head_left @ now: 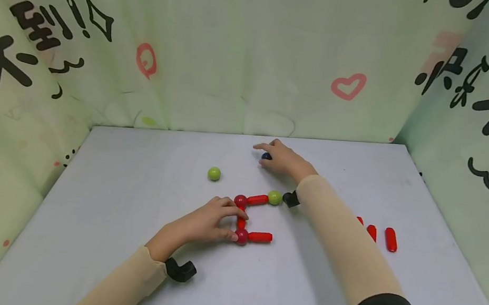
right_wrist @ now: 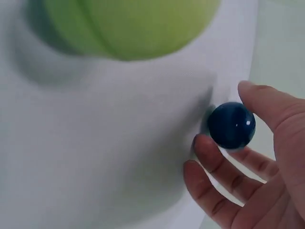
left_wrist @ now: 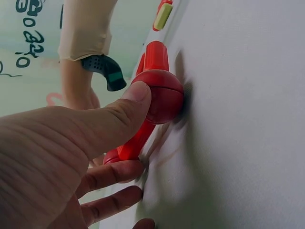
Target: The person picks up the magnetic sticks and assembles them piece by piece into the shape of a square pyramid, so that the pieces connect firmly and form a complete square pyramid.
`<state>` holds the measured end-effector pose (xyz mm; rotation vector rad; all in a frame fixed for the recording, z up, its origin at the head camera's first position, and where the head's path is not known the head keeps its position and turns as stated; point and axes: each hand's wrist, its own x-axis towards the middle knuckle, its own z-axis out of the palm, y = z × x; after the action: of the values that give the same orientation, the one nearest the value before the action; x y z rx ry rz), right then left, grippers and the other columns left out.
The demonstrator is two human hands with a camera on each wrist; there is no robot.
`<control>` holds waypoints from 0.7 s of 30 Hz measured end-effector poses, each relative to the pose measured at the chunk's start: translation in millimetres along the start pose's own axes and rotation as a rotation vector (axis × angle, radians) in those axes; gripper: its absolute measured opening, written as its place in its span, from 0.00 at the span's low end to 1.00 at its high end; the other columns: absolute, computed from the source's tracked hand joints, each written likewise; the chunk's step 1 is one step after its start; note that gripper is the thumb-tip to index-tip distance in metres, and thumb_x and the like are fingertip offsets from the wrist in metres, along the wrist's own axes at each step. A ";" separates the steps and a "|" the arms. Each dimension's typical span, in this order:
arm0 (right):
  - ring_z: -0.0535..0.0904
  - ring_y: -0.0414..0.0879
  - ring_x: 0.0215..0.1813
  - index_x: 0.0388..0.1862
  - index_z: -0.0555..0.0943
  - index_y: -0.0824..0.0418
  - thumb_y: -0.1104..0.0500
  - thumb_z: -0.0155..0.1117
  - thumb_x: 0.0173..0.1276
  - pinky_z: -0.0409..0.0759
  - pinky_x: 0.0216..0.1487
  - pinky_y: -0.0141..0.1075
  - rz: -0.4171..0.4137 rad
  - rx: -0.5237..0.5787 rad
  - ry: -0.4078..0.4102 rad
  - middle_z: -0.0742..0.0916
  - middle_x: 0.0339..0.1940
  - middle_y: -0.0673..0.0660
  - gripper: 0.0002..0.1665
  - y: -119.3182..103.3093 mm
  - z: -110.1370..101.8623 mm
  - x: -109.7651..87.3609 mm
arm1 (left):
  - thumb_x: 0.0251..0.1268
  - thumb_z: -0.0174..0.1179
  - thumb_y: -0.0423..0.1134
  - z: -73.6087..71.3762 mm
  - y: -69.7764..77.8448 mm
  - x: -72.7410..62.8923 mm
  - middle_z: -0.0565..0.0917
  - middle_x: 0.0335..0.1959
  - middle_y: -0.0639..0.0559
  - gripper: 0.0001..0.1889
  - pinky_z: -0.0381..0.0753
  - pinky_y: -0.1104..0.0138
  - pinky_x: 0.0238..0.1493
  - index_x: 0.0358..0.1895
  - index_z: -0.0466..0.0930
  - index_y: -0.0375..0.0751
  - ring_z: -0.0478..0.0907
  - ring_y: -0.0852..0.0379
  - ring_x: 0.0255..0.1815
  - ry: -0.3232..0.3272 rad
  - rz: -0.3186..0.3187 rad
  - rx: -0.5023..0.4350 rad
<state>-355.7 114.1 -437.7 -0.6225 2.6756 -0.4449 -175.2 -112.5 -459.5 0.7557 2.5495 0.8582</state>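
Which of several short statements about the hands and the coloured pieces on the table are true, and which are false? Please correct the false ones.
1. The right hand is at a glossy dark blue ball. True.
2. The left hand has its thumb on a glossy green ball. False: the left hand has its thumb on a glossy red ball.
3. One loose green ball lies apart from the joined pieces. True.
4. Both red rods pointing right end in a ball. False: the red rod nearer the person has a bare end.
5. Loose red rods lie to the right of the joined pieces. True.
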 end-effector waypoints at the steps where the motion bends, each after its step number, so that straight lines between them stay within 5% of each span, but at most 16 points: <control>1: 0.74 0.62 0.68 0.75 0.73 0.50 0.52 0.58 0.80 0.70 0.71 0.59 -0.022 -0.011 -0.002 0.71 0.71 0.68 0.26 1.1 0.6 -1.3 | 0.65 0.72 0.43 0.0 0.0 -0.3 0.76 0.65 0.45 0.23 0.75 0.50 0.66 0.63 0.82 0.55 0.68 0.45 0.68 0.001 -0.001 -0.002; 5: 0.76 0.58 0.59 0.60 0.83 0.59 0.56 0.61 0.79 0.73 0.68 0.53 -0.073 -0.052 0.016 0.80 0.61 0.66 0.15 6.0 2.8 -10.9 | 0.65 0.72 0.44 0.0 -0.6 -1.3 0.76 0.65 0.45 0.23 0.75 0.50 0.66 0.64 0.82 0.55 0.68 0.45 0.68 0.005 0.003 0.000; 21: 0.79 0.54 0.53 0.58 0.83 0.57 0.55 0.62 0.77 0.78 0.64 0.52 -0.116 -0.123 -0.028 0.82 0.56 0.61 0.15 14.0 15.7 -73.1 | 0.65 0.72 0.45 2.0 -1.9 -0.7 0.75 0.65 0.46 0.23 0.76 0.51 0.63 0.63 0.81 0.57 0.68 0.46 0.66 0.014 0.003 0.008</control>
<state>-293.0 157.2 -437.2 -0.8168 2.6647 -0.3004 -174.4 -113.3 -462.1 0.7583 2.5666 0.8575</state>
